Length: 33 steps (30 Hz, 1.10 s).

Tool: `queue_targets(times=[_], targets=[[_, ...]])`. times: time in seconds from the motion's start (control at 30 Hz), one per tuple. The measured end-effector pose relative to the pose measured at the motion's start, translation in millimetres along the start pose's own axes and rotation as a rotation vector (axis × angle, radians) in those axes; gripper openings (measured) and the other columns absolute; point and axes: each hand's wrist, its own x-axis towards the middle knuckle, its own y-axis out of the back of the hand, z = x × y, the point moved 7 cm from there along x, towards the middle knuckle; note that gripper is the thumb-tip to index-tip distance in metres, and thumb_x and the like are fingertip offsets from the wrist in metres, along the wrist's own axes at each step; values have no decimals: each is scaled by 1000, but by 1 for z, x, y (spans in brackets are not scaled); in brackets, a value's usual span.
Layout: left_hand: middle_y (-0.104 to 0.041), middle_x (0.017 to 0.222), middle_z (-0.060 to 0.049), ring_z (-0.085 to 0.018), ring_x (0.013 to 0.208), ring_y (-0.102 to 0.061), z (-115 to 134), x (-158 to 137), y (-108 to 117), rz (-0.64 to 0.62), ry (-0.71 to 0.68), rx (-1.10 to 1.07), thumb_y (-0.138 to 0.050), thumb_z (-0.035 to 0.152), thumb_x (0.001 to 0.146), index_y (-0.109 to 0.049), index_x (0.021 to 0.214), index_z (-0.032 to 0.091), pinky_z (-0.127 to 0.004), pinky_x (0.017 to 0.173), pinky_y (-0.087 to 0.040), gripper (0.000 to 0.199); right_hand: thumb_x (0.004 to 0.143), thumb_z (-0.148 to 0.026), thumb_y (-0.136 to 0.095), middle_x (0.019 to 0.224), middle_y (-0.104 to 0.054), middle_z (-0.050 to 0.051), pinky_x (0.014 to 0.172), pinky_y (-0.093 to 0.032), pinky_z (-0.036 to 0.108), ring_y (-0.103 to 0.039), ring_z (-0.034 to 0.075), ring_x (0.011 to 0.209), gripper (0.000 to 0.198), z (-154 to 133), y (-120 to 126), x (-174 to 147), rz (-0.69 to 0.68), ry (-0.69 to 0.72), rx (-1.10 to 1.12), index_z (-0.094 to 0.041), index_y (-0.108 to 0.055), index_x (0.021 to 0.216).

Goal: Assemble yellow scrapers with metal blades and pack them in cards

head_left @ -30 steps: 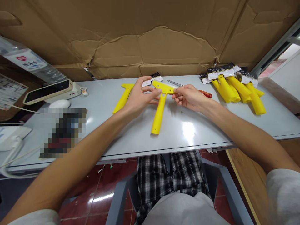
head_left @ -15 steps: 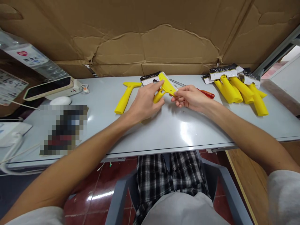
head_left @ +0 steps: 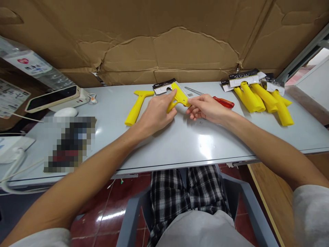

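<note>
My left hand (head_left: 159, 111) is wrapped round the handle of a yellow scraper (head_left: 180, 95), its index finger lying along the head. A pale flat strip shows along the scraper's far edge. With thumb and fingertips, my right hand (head_left: 203, 105) pinches the right corner of the head; whether a small part is between those fingers is hidden. Just below it a tiny metal piece (head_left: 200, 122) lies on the table. Behind the right hand rests a screwdriver (head_left: 223, 102) with a red handle. To the left lies a second yellow scraper handle (head_left: 136, 109).
Several yellow scrapers (head_left: 257, 97) with card labels are piled at the right. A black-and-white card (head_left: 161, 87) lies behind the held scraper. On the left are a phone (head_left: 52, 97), a white mouse (head_left: 66, 112) and cables. Cardboard (head_left: 169, 48) walls off the table's back.
The held scraper has shifted slightly left and its head now looks a little flatter. Both hands keep their grip on it.
</note>
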Motion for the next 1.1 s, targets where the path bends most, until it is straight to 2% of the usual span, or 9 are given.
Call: queue_targets(times=[0.13,0.33,0.47,0.6,0.73,0.83,0.9,1.0,1.1], targets=[[-80,116,-14,-30,105,-74,-2,1,1,1,13,-9,-61,21,94,-62,159,11,-44,102,-55,66,105,-36,-62,89,-73,7,55,-58,23,-69,11,65,23,-9,10,-2,135,53,-27,-16,-64,117],[-79,120,-14,-31,110,-72,-4,1,0,-26,41,-21,-61,21,94,-60,161,12,-47,106,-54,68,97,-15,-60,92,-73,5,55,-58,21,-69,10,66,16,-16,19,-1,223,193,-182,-16,-69,109],[-79,118,-13,-30,109,-72,-5,1,-1,-34,58,-18,-61,21,94,-60,160,12,-46,106,-53,67,97,-14,-59,92,-75,6,57,-61,20,-69,8,67,20,-14,19,1,229,223,-238,-15,-72,112],[-79,109,-10,-28,101,-71,-7,2,4,-6,103,-63,-63,21,90,-66,156,13,-43,101,-54,66,98,-25,-68,100,-76,8,61,-62,19,-68,8,73,26,-16,17,-1,200,225,-271,-16,-73,122],[-73,90,-3,-18,72,-66,-11,3,12,7,293,-423,-67,20,85,-76,139,16,-32,74,-53,54,100,-41,-72,106,-75,9,62,-59,21,-67,9,76,38,-24,23,-3,218,279,-313,-18,-70,130],[-62,74,1,-11,53,-52,-4,2,3,-141,447,-842,-71,18,82,-77,109,15,-25,51,-41,28,99,-48,-73,104,-74,9,64,-56,20,-64,8,76,39,-28,37,0,302,303,-358,-17,-70,123],[-57,71,1,-8,50,-47,0,1,-4,-211,507,-1061,-77,17,79,-68,92,17,-22,44,-34,15,100,-50,-71,103,-73,10,67,-54,21,-64,9,79,38,-31,46,1,354,323,-423,-16,-71,118],[-58,76,1,-5,48,-45,-1,1,-13,-233,563,-1254,-81,16,74,-60,86,18,-19,40,-31,24,100,-45,-68,98,-73,11,75,-53,25,-64,12,84,34,-41,53,-2,377,375,-592,-14,-75,111],[-59,75,3,-3,45,-43,-6,2,-21,-248,578,-1357,-81,18,72,-59,88,18,-17,36,-30,28,96,-38,-69,90,-74,9,79,-49,27,-62,12,80,28,-50,42,-9,204,389,-809,-13,-80,103]])
